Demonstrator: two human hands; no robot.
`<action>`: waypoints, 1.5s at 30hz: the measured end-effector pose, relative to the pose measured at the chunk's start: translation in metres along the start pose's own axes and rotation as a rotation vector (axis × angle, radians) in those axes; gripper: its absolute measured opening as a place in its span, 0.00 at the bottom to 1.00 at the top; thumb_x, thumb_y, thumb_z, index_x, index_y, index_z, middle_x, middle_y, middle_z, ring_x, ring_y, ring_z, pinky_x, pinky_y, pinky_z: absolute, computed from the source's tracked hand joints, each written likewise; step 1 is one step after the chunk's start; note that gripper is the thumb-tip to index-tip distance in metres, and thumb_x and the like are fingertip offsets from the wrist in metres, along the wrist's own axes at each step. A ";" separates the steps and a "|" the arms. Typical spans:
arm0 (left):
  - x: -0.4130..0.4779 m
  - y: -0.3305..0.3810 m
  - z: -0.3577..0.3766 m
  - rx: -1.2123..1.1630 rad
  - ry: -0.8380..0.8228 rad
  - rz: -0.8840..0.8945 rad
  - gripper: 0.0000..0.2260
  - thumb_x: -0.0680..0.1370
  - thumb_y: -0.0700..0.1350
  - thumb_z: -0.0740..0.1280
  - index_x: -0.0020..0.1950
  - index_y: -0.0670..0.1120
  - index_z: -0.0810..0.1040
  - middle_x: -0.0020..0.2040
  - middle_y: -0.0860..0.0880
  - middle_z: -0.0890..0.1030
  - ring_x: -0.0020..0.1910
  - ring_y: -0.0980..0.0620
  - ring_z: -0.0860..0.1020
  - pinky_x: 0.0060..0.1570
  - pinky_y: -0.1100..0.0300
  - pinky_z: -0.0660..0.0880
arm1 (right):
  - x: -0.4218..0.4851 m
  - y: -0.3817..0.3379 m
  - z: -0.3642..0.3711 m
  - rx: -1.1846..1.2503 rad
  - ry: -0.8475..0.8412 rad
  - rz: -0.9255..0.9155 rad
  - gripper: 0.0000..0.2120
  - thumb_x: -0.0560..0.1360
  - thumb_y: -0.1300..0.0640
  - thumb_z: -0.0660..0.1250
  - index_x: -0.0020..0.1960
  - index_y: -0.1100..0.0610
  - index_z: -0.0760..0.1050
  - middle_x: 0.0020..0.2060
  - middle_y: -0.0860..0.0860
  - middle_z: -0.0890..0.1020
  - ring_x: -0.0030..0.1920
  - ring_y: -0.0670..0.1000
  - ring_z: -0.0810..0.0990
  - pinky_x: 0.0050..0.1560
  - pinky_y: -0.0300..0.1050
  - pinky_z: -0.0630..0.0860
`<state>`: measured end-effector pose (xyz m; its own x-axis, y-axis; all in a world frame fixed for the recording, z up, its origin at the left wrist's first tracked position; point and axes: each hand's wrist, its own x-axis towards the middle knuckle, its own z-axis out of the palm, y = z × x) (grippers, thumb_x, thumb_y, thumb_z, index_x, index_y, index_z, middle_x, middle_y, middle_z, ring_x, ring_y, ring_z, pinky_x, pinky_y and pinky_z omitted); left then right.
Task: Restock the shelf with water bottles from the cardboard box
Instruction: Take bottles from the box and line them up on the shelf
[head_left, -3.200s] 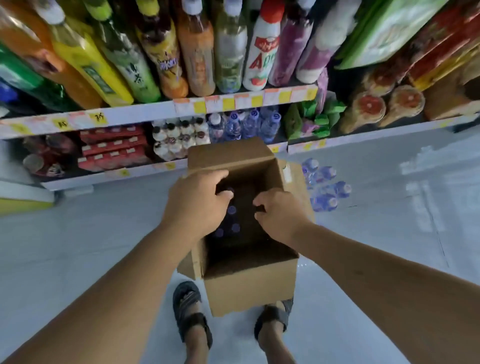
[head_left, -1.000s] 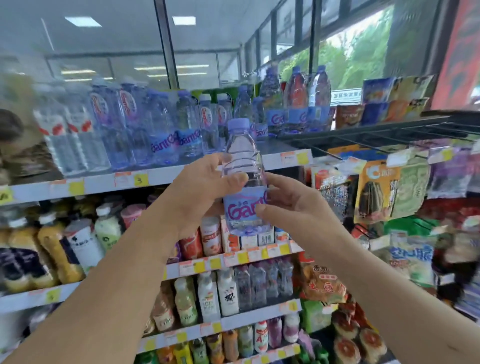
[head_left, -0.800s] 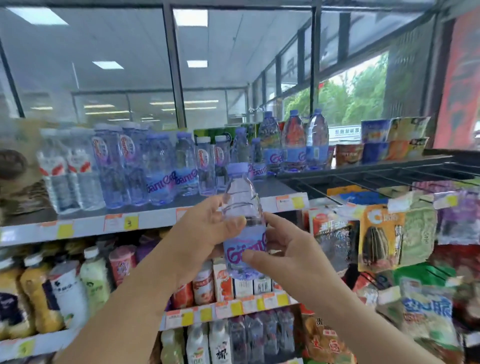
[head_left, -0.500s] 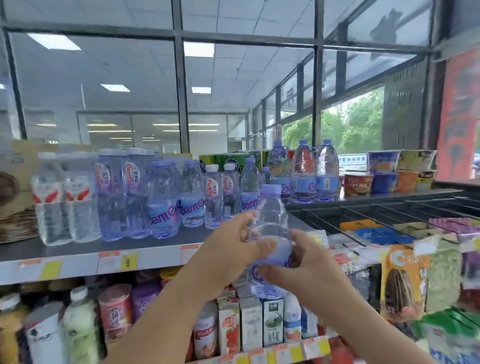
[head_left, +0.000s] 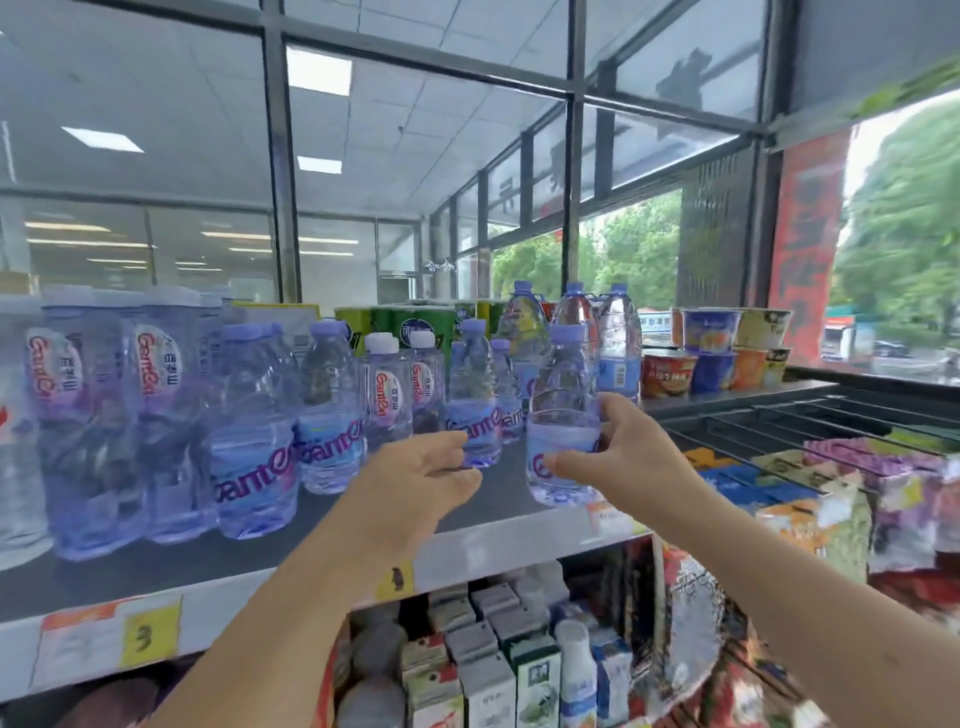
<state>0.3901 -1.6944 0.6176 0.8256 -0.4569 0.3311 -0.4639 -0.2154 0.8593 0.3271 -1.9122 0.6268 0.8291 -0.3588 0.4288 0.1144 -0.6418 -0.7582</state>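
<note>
The right hand grasps a water bottle upright, seemingly resting on the dark shelf; at its nine o'clock the left hand hangs released.

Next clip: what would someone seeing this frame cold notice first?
The right hand holding a clear water bottle with a purple cap at the front edge of the top shelf, centre frame. The left hand hangs open beside it, gripping nothing. To the left, rows of matching purple-labelled bottles fill the shelf, with noodle cups farther right by the window.
</note>
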 end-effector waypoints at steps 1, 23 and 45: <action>0.004 0.001 0.004 0.022 -0.002 -0.001 0.21 0.79 0.46 0.68 0.72 0.54 0.71 0.66 0.57 0.76 0.51 0.70 0.73 0.34 0.76 0.69 | 0.006 0.004 0.002 -0.009 -0.002 -0.004 0.34 0.67 0.47 0.77 0.67 0.52 0.66 0.38 0.54 0.82 0.27 0.47 0.74 0.32 0.45 0.73; 0.072 0.001 0.060 0.299 0.131 -0.087 0.23 0.77 0.49 0.70 0.72 0.56 0.71 0.66 0.56 0.77 0.59 0.59 0.76 0.60 0.62 0.69 | 0.122 0.063 0.018 -0.221 -0.235 -0.058 0.33 0.68 0.45 0.76 0.64 0.56 0.63 0.56 0.54 0.77 0.50 0.53 0.75 0.46 0.46 0.71; 0.105 -0.020 0.050 0.394 0.122 -0.081 0.22 0.78 0.49 0.69 0.71 0.54 0.72 0.52 0.63 0.75 0.53 0.61 0.75 0.52 0.66 0.69 | 0.175 0.075 0.050 -0.222 -0.241 -0.011 0.30 0.67 0.46 0.76 0.59 0.56 0.65 0.53 0.55 0.79 0.52 0.55 0.78 0.56 0.55 0.77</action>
<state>0.4699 -1.7811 0.6155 0.8855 -0.3246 0.3326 -0.4637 -0.5709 0.6775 0.5082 -1.9889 0.6204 0.9372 -0.1971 0.2876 0.0241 -0.7863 -0.6173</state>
